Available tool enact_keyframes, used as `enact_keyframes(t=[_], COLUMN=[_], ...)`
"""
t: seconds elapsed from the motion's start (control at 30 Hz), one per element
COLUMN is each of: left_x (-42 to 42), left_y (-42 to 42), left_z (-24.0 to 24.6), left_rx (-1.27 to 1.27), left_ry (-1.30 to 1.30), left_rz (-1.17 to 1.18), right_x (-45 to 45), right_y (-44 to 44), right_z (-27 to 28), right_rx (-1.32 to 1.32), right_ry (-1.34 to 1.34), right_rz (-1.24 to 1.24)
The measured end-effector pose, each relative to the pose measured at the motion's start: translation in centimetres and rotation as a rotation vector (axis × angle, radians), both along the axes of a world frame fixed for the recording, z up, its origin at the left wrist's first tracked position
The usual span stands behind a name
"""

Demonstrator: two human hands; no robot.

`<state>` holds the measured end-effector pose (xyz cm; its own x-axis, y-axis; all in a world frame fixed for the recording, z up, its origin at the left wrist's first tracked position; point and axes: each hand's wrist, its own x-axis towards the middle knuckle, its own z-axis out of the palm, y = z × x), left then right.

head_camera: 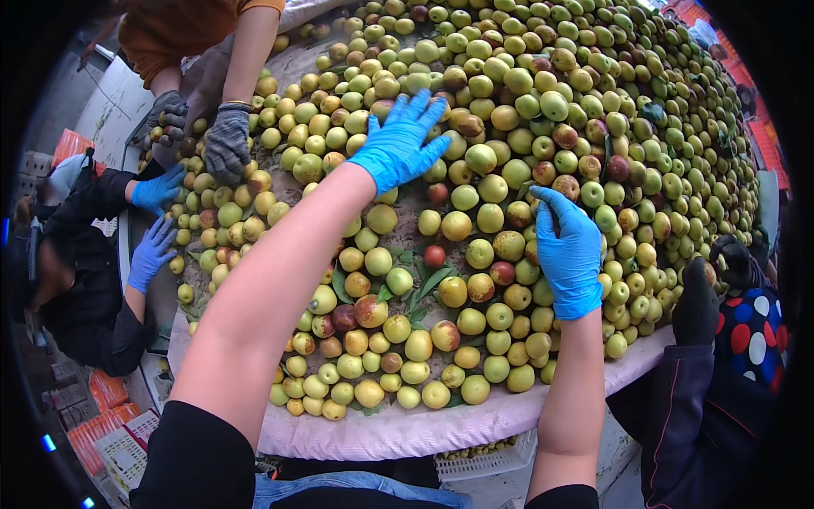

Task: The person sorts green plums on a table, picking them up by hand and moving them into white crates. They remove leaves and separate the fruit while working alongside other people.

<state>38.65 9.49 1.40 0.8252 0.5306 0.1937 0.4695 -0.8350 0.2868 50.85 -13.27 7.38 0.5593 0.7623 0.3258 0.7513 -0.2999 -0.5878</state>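
A large heap of green, yellow and reddish jujube-like fruits [481,159] lies on a cloth-covered table in front of me. My left hand [404,145], in a blue glove, rests palm down with spread fingers on fruits near the middle of the heap. To its right, my right hand [568,245], also blue-gloved, touches the fruits with its thumb and fingers close together; whether something sits between them is hidden. Between my forearms are looser fruits, a small red one [434,256] and several green leaves [434,280] on the bare cloth.
A pink padded edge [407,439] borders the table nearest me, above a white plastic crate [486,461]. Co-workers' gloved hands are at the upper left [227,143], the left [151,251] and the right [696,302]. Orange and white crates [105,432] stand at lower left.
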Motion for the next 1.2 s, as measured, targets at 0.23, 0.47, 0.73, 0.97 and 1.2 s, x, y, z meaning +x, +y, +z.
enact_keyframes(t=[0.23,0.47,0.73,0.97,1.2], left_x=[-7.1,-9.5,-3.6,-16.6,-27.5], left_y=[-3.9,3.9,3.4,-2.0,-8.0], left_z=[-0.7,0.8,-3.5,-2.8,1.0], left_rx=[0.055,-0.042,0.176,0.028,-0.186], left_ry=[0.011,-0.146,0.121,0.172,0.516], left_rz=[-0.247,-0.104,0.031,-0.004,0.127], right_x=[0.6,0.3,0.4,0.4,0.2], right_y=[-0.7,-0.3,-0.7,-0.5,-0.5], right_z=[-0.2,-0.1,-0.3,-0.6,-0.4], right_rx=[0.022,-0.024,-0.021,-0.042,-0.062], right_ry=[-0.046,-0.063,-0.1,-0.133,-0.071], right_rz=[-0.011,-0.021,-0.015,-0.018,0.011])
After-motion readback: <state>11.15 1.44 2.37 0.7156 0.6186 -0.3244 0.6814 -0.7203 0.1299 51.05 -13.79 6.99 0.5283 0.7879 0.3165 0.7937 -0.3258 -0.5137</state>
